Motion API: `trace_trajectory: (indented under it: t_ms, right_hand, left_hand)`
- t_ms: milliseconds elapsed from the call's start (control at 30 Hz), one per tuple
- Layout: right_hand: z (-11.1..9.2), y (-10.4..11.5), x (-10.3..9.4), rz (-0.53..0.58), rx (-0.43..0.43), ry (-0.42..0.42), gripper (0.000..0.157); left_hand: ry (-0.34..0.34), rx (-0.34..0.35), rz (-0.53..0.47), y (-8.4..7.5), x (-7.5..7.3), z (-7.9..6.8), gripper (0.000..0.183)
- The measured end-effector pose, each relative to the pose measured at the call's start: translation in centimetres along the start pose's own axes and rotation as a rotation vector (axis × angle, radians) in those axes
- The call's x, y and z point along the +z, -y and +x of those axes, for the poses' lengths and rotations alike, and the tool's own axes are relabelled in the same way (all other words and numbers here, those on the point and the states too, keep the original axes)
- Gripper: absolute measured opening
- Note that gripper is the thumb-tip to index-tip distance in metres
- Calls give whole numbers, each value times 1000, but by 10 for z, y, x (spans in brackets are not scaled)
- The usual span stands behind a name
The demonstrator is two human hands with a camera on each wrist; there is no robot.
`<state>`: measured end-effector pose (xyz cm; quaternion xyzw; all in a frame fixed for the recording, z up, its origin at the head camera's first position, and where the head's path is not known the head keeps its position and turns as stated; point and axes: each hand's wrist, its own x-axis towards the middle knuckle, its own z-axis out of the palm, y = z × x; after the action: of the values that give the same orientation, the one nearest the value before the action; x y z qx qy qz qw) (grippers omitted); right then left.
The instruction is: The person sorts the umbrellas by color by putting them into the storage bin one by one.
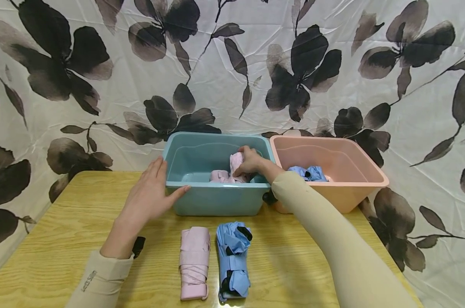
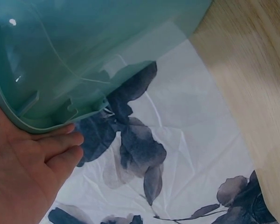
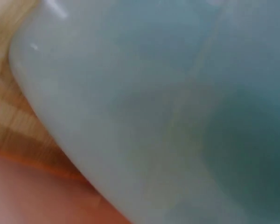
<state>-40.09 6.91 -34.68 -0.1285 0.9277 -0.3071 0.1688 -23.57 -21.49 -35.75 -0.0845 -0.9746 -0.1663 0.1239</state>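
Inside the teal bin (image 1: 213, 200), my right hand (image 1: 251, 163) grips a pink folded umbrella (image 1: 236, 160) that stands up at an angle. A second pink bundle (image 1: 219, 176) lies beside it, partly hidden by the front rim. My left hand (image 1: 149, 194) rests against the bin's left side, its fingers fairly straight and the thumb along the front rim. The left wrist view shows that hand (image 2: 32, 163) touching the bin's rim (image 2: 37, 129). On the table in front lie a pink folded umbrella (image 1: 194, 263) and a blue folded umbrella (image 1: 233, 261), side by side.
A peach bin (image 1: 332, 199) stands right of the teal one, with a blue bundle (image 1: 313, 173) in it. Both stand on a wooden table (image 1: 286, 256) against a floral cloth (image 1: 232, 64). The right wrist view is filled mostly by the teal bin's blurred wall (image 3: 130, 93).
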Motion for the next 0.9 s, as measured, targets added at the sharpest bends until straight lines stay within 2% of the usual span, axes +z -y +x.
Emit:
trace_trajectory:
  t_ms: [167, 467, 667, 900]
  right_hand:
    - [-1, 3, -1, -41, -23, 33, 91]
    - [1, 0, 1, -152, 27, 159, 95]
    - [-3, 1, 3, -107, 22, 261, 97]
    - [-9, 2, 3, -39, 26, 377, 99]
  left_hand:
    - [-6, -2, -1, -1, -3, 1, 111]
    - [-3, 8, 7, -3, -3, 2, 111]
    - [6, -7, 1, -2, 0, 0, 111]
    - [-8, 8, -3, -2, 1, 1, 110]
